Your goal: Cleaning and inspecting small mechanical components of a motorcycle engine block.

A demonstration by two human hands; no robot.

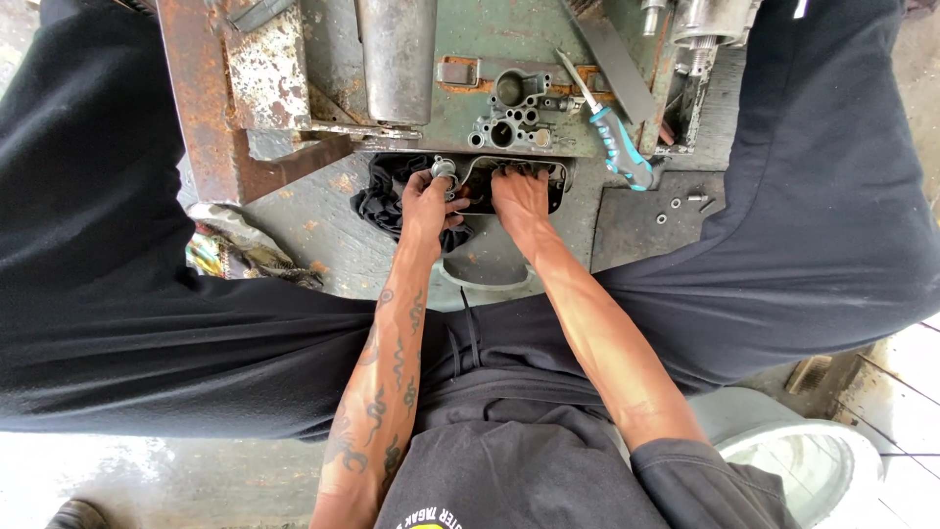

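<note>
Hands first, from the head view: I see my left hand (428,199) and right hand (519,194) side by side at the near edge of the rusty green workbench (323,211), both curled and clamped on a dark metal cover plate (480,186), the left fingers closed at its left end by a small shiny fitting (443,168), the right fingers pressed over its middle. Under the plate lies a black rag (380,201); just behind it on the bench sits a grey cast housing (514,118) with round bores, and towards the right edge a teal-handled screwdriver (612,132) lies near some loose bolts (681,206).
</note>
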